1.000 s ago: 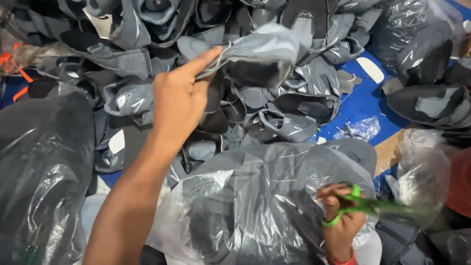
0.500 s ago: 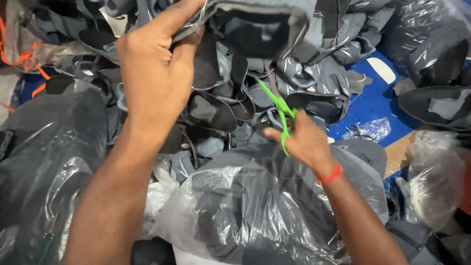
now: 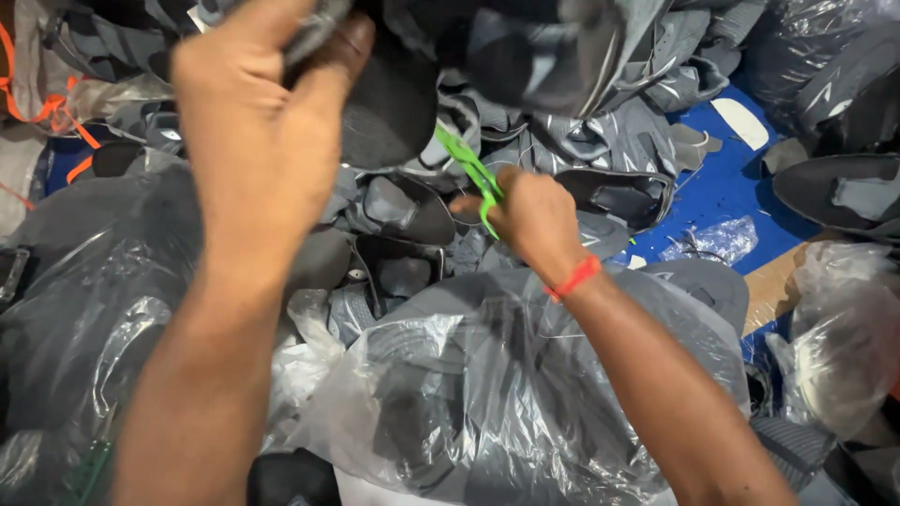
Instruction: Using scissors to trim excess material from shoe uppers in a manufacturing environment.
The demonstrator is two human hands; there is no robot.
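The person's left hand (image 3: 258, 122) is lifted up high, close to the camera, and it is closed tight around a grey and black shoe piece (image 3: 487, 56). The fingers are curling over the top edge of that piece, and the piece is hanging out to the right of the hand, a bit blurry. The right hand (image 3: 530, 215) is lower down and to the right of the left hand. It is closed around a pair of small green scissors (image 3: 473, 173). The green scissors are sticking up and to the left out of this hand, pointing at the bottom of the held shoe piece; it is hard to tell if the tip is touching it. A red band (image 3: 574, 278) is sitting on the right wrist. Under both hands a big pile of grey shoe pieces (image 3: 600, 141) is lying all around. Just below the right arm a clear plastic bag (image 3: 487, 394) full of more grey pieces is sitting. To the left of the left arm another shiny bag (image 3: 75, 309) of dark pieces is lying. Far to the right of the right hand a bit of blue table (image 3: 722, 197) is showing between the heaps.
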